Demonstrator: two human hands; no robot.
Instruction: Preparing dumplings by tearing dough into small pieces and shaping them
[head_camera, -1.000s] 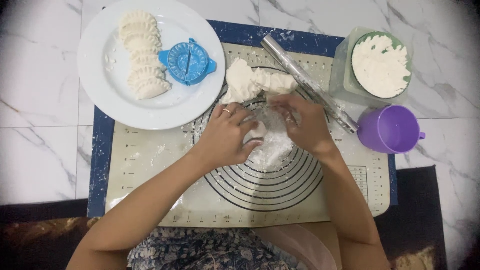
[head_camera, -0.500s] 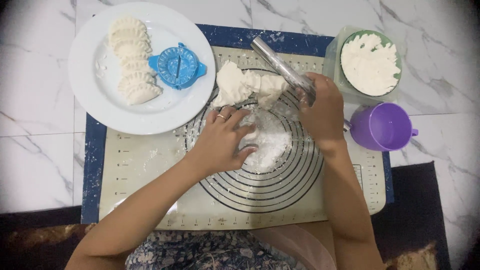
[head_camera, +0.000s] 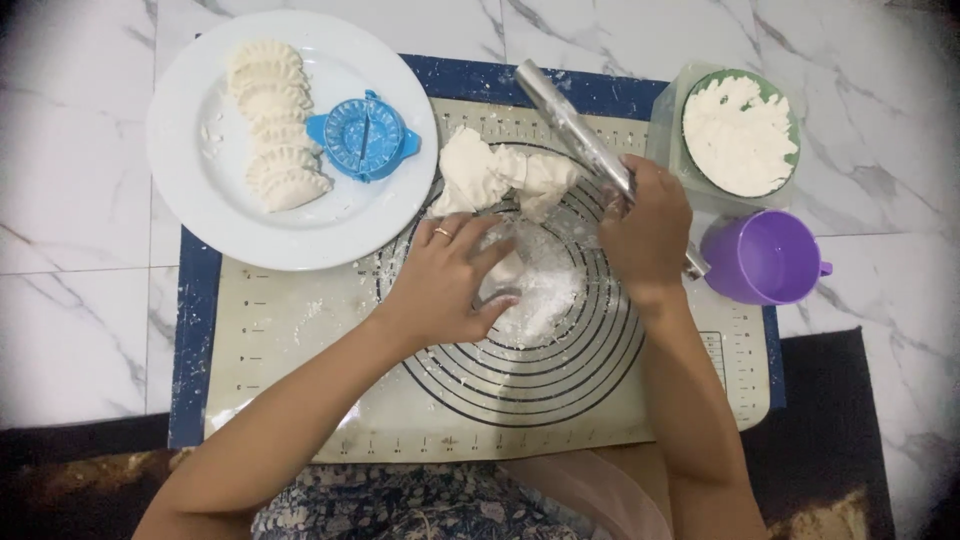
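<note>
Lying at the far left, a round white plate (head_camera: 190, 215) carries a row of pale folded dumplings (head_camera: 272, 125) and a blue plastic dumpling press (head_camera: 362, 135). On the ringed silicone baking mat (head_camera: 300, 400), the left hand (head_camera: 445, 285) is curled over a small floured dough piece (head_camera: 505, 275), judged soft, light and easily torn. The right hand (head_camera: 650, 230) is closed around a smooth metal rolling pin (head_camera: 565, 120), judged stiff and slippery, best held mid-shaft. Beyond, a white dough lump (head_camera: 490, 175) is seen
</note>
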